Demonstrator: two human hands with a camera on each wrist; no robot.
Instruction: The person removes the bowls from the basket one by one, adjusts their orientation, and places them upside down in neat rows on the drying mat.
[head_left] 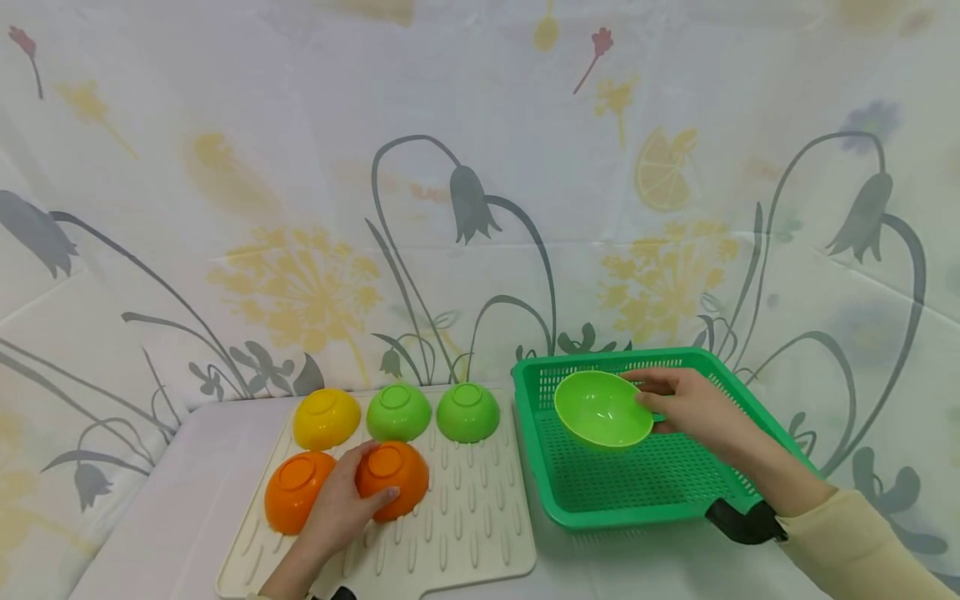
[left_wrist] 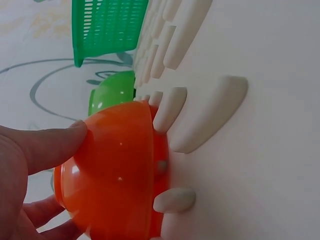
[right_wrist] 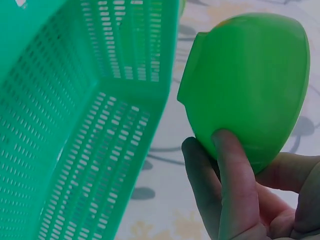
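In the head view my right hand pinches a light green bowl by its rim, holding it tilted above the green basket. The right wrist view shows the outside of this green bowl, with fingers beneath it and the thumb at the rim. My left hand grips an upside-down orange bowl on the cream drying mat. From the left wrist, the orange bowl has its rim down at the mat's ridges, thumb on one side and fingers on the other.
More upturned bowls stand on the mat: a yellow bowl, a green bowl, another green bowl, and a second orange bowl left of my left hand. Behind the table hangs a flower-print cloth.
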